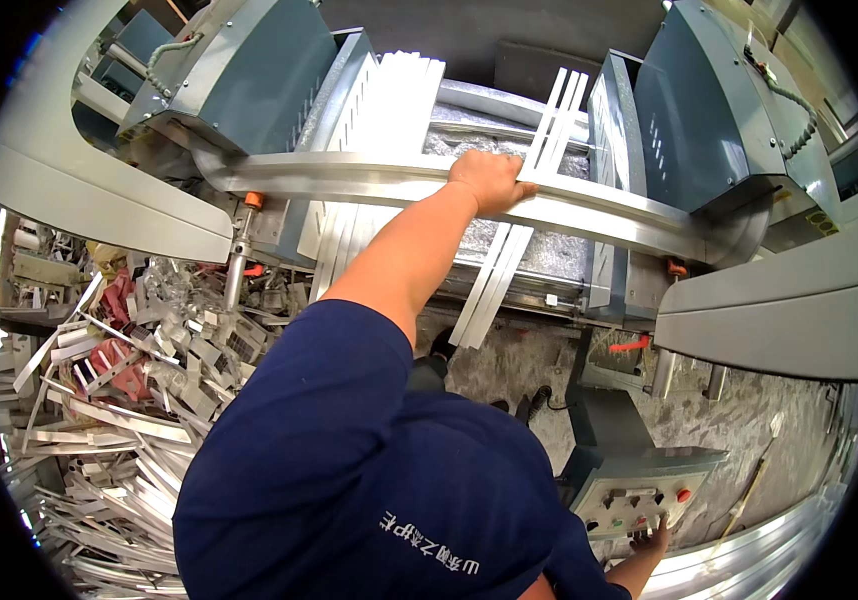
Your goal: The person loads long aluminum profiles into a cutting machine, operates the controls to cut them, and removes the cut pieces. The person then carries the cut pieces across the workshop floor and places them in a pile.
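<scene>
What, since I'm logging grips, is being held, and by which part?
The left hand grips the long silver bar near mid-length; the right hand holds nothing visible.

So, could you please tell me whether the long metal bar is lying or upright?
Lying: the bar runs left to right, with the left hand over it.

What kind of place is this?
Probably a metal-cutting workshop: a heap of metal offcuts at left, a long metal bar under the left hand, and a button-studded control panel at lower right.
</scene>
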`<move>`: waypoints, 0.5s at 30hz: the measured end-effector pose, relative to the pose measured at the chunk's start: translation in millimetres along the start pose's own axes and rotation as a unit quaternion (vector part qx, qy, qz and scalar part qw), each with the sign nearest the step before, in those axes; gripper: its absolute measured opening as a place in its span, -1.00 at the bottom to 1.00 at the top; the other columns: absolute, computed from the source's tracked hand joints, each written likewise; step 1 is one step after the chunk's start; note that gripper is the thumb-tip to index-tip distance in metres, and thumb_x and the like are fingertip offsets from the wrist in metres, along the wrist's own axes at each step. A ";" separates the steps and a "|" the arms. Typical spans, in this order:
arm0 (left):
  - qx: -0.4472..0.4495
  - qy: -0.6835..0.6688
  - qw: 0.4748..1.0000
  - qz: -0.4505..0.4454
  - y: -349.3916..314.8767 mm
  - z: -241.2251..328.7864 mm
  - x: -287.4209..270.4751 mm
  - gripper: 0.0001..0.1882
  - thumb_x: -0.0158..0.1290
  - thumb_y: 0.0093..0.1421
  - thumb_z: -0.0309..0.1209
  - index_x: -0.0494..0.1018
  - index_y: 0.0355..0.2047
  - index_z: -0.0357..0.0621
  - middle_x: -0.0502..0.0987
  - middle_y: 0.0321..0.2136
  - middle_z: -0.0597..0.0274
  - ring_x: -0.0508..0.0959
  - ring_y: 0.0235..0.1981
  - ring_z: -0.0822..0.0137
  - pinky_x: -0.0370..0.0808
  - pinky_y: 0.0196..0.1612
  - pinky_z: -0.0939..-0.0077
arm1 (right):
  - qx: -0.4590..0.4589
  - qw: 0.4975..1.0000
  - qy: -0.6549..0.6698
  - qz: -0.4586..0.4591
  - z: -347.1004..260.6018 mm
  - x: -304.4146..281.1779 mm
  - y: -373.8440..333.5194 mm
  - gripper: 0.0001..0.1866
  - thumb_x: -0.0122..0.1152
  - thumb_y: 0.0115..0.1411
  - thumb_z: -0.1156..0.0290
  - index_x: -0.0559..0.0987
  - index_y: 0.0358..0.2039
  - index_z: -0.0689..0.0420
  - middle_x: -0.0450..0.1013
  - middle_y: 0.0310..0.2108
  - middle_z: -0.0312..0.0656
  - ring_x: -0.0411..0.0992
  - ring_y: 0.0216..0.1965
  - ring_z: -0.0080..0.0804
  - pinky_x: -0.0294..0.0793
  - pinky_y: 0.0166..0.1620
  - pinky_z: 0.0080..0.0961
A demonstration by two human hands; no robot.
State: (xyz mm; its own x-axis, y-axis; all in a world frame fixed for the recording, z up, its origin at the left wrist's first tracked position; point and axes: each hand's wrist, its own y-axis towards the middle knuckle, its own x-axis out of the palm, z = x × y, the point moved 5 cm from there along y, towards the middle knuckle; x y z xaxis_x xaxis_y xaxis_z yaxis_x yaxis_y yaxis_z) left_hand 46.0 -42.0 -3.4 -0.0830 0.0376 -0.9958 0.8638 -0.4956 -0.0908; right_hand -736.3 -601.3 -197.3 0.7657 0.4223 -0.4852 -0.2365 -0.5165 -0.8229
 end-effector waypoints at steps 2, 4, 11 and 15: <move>-0.019 0.003 1.000 -0.002 -12.7 -5.1 -7.9 -0.35 -0.25 0.35 0.23 0.48 -0.15 -0.12 0.63 -0.21 0.13 0.63 -0.15 0.13 0.54 -0.12 0.22 | -0.079 0.996 0.029 0.006 -8.6 35.3 -13.7 -0.03 0.13 0.09 -0.43 0.20 0.37 -0.12 0.22 0.29 -0.04 0.38 0.00 -0.07 0.40 -0.10 0.04; -0.012 -0.032 0.999 0.002 -10.3 -7.9 -6.7 -0.35 -0.22 0.34 0.22 0.49 -0.14 -0.14 0.63 -0.20 0.09 0.61 -0.11 0.10 0.50 -0.02 0.18 | -0.170 0.980 -0.085 0.059 -4.3 22.9 -32.2 -0.25 0.17 0.18 -0.27 0.34 0.26 -0.12 0.46 0.04 -0.10 0.46 -0.18 -0.18 0.43 -0.28 -0.15; -0.022 -0.024 0.999 -0.024 -10.0 -11.8 -8.6 -0.34 -0.26 0.35 0.22 0.47 -0.07 -0.13 0.61 -0.19 0.08 0.62 -0.12 0.13 0.54 -0.10 0.19 | -0.225 0.965 -0.132 0.014 36.5 108.5 -164.2 -0.49 0.13 0.32 0.00 0.55 -0.44 0.28 0.45 -0.61 -0.16 0.40 -0.70 -0.35 0.40 -0.60 -0.36; 0.018 -0.070 0.997 0.017 0.1 -10.9 1.6 -0.40 -0.15 0.34 0.17 0.46 -0.22 -0.19 0.63 -0.29 0.05 0.64 -0.25 0.06 0.56 -0.19 0.15 | -0.317 0.921 -0.226 -0.009 59.1 134.7 -200.7 -0.51 0.14 0.29 0.05 0.56 -0.39 0.34 0.46 -0.63 -0.12 0.46 -0.69 -0.29 0.45 -0.60 -0.41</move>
State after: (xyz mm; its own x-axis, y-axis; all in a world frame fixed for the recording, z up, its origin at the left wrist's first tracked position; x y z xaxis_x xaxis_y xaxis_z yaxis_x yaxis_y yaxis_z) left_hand 51.4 -32.5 -5.1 -0.1241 -0.1003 -0.9872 0.8496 -0.5247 -0.0535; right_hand -621.0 -396.7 -114.9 0.4041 0.6288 -0.6643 0.2804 -0.7764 -0.5644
